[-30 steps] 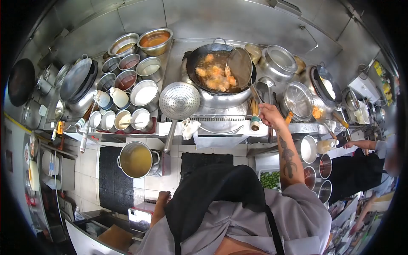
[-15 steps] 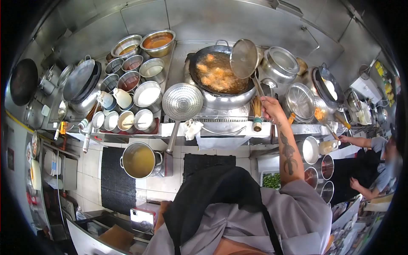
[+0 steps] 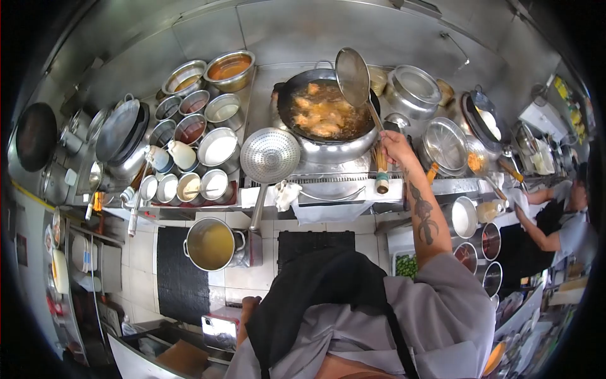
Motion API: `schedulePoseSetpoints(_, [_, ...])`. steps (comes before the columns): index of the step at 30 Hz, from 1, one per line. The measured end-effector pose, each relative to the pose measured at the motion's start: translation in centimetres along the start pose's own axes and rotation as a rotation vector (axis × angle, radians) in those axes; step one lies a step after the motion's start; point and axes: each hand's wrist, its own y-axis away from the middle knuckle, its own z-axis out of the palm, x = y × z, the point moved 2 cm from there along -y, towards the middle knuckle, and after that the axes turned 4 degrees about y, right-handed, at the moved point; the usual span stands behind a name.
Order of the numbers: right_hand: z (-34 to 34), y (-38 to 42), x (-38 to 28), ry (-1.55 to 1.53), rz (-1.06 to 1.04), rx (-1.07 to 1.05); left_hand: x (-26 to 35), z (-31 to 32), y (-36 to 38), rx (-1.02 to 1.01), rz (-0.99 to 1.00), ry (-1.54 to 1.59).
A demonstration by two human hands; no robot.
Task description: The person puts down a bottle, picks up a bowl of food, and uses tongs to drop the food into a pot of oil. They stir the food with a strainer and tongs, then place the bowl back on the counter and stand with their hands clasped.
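My right hand [image 3: 396,146] is closed around the handle of a fine-mesh strainer [image 3: 353,77]. The strainer's round mesh is tilted up over the right rim of a black wok [image 3: 286,114]. Golden battered pieces [image 3: 323,114] bubble in the oil inside it. A bundled bamboo brush [image 3: 382,182] stands just left of my right wrist. Low beside my body is my left hand [image 3: 250,304], partly hidden by the black apron, its fingers not clearly visible. A phone [image 3: 219,331] is close to it on the left.
A perforated ladle [image 3: 271,156] rests left of the wok, its handle jutting past the counter edge. Seasoning tubs [image 3: 218,146] crowd the left counter. A stockpot [image 3: 210,244] of yellowish liquid stands below the counter edge. At right, a co-worker [image 3: 549,234] handles a white cloth [image 3: 522,206].
My right hand and the strainer have shifted slightly left, the mesh rising a little and turning more edge-on. The co-worker's hand has left the ladle handle and is now at a white cloth.
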Motion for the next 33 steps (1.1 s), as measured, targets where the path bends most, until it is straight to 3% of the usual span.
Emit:
schedulePoseSetpoints(2, [-1.3,0.5,0.4,-0.069,-0.063,0.03,1.5,-2.5,-1.0,0.152,-0.047,0.11])
schedulePoseSetpoints(3, [-1.9,0.6,1.5,-0.164,-0.088,0.068,3.3,-2.4,3.4,0.139,-0.026,0.103])
schedulePoseSetpoints(4, [-2.4,1.1,2.2,-0.174,-0.077,0.093,3.8,-4.2,2.8,0.171,-0.317,0.629])
schedulePoseSetpoints(5, [-2.6,1.8,2.6,-0.221,-0.064,0.114,6.3,-11.1,-3.6,0.183,-0.619,1.148])
schedulePoseSetpoints(8, [-4.1,3.2,5.0,-0.295,0.007,0.151,11.9,-17.0,-10.4,0.102,-0.732,1.009])
schedulePoseSetpoints(10, [-5.5,4.0,5.7,-0.33,0.078,0.142,16.5,-21.1,-15.0,0.056,-0.434,0.974])
schedulePoseSetpoints(14, [-8.9,5.4,6.4,-0.671,0.094,0.083,27.9,-24.0,-25.9,-0.296,-0.021,1.11])
schedulePoseSetpoints(16, [-10.8,6.4,6.3,-0.785,0.056,0.081,36.3,-25.6,-30.4,-0.44,0.203,1.014])
schedulePoseSetpoints(18, [-13.2,7.4,6.8,-0.833,0.024,0.089,42.4,-22.7,-35.9,-0.391,0.439,0.972])
schedulePoseSetpoints(20, [-15.7,8.4,7.6,-0.814,0.027,0.127,48.2,-20.3,-40.7,-0.428,0.348,0.929])
schedulePoseSetpoints(22, [-17.8,9.7,9.0,-0.831,0.01,0.15,54.4,-21.8,-43.2,-0.605,0.062,1.108])
schedulePoseSetpoints(23, [-18.9,10.3,9.8,-0.854,-0.005,0.166,55.7,-20.4,-45.2,-0.66,0.054,1.229])
schedulePoseSetpoints(24, [-19.9,11.0,10.5,-0.851,-0.012,0.172,56.9,-18.4,-47.5,-0.568,-0.005,1.216])
schedulePoseSetpoints(27, [-22.6,13.5,12.5,-0.892,0.024,0.247,60.1,-17.2,-50.9,-0.703,-0.008,1.42])
schedulePoseSetpoints(29, [-23.9,14.9,14.0,-0.889,0.018,0.298,62.0,-17.7,-51.3,-0.965,-0.277,1.581])
schedulePoseSetpoints(30, [-24.5,15.3,14.5,-0.892,0.014,0.344,62.7,-17.4,-52.5,-0.953,-0.272,1.595])
schedulePoseSetpoints(32, [-25.6,16.3,14.5,-0.894,0.026,0.391,64.6,-16.1,-54.5,-1.313,-0.186,1.796])
schedulePoseSetpoints(33, [-26.1,16.4,14.9,-0.885,0.006,0.41,65.8,-16.8,-54.2,-1.195,-0.186,1.8])
